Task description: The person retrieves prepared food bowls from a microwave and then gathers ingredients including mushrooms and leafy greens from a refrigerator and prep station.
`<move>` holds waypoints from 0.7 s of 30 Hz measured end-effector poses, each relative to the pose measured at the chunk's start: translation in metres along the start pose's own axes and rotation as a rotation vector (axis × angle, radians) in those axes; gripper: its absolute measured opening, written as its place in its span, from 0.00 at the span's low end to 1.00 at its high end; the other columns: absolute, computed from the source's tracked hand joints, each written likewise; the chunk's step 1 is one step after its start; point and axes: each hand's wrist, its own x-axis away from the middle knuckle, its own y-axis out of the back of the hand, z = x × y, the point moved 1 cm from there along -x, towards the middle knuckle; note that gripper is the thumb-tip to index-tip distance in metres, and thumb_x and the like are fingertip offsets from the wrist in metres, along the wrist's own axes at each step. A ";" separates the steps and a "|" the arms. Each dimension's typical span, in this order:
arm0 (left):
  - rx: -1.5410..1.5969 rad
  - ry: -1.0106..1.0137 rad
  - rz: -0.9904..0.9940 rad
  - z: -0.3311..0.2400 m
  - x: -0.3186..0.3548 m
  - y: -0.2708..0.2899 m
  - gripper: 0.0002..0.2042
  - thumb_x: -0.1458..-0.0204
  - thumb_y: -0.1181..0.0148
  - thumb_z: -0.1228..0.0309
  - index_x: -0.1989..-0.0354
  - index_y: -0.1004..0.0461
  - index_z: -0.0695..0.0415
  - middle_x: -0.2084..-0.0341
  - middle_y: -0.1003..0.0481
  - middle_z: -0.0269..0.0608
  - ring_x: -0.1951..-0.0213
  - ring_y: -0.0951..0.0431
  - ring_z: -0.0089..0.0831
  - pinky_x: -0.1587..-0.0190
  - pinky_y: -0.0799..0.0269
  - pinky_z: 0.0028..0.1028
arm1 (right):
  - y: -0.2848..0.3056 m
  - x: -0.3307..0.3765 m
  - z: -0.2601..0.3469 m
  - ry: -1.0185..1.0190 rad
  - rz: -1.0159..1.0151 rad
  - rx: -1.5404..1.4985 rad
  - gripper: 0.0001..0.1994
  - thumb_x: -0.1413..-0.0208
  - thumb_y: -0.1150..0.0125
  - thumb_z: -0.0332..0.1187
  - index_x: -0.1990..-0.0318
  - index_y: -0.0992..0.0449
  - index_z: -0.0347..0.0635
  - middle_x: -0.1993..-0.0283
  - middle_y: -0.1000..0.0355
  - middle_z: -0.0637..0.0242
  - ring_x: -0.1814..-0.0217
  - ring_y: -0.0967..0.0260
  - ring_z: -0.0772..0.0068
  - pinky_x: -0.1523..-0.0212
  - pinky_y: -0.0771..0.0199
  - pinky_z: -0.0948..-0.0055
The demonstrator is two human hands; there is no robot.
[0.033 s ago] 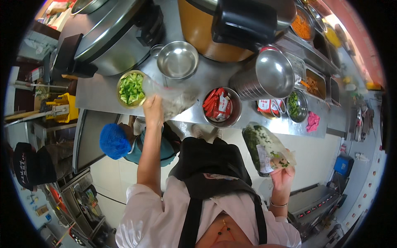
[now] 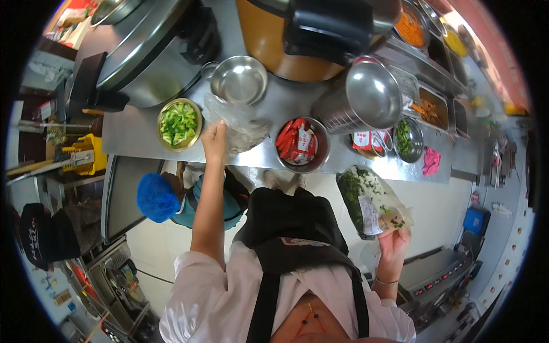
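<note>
My left hand (image 2: 214, 143) is closed on the gathered top of a clear plastic bag (image 2: 247, 136). Something greyish inside the bag rests at the steel table's front edge; I cannot make out what it is. Just left of that hand stands a metal bowl of chopped green vegetables (image 2: 178, 124). Out in front of the table, my right hand (image 2: 394, 244) pinches the end of a clear bag of chopped green herbs (image 2: 361, 200) with a white label. A steel pot of red packets (image 2: 297, 143) sits between the two bags.
Large cookers (image 2: 154, 68) and an empty steel bowl (image 2: 239, 80) stand behind. To the right are a tall steel pot (image 2: 372, 97), a bowl of chopped greens (image 2: 408, 140) and a pink cloth (image 2: 432, 162). A person in a blue hair cover (image 2: 156, 197) is low beside my left arm.
The top of the clear bag at my left hand has crumpled and shifted slightly. My right hand still holds the herb bag in nearly the same place.
</note>
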 end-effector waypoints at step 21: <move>-0.928 -0.201 -0.024 0.122 -0.022 0.047 0.18 0.48 0.47 0.64 0.60 0.34 0.70 0.61 0.32 0.58 0.56 0.34 0.46 0.52 0.41 0.36 | 0.084 -0.050 0.048 0.185 -0.053 -0.075 0.16 0.40 0.57 0.32 0.46 0.40 0.35 0.44 0.39 0.56 0.42 0.41 0.59 0.42 0.40 0.58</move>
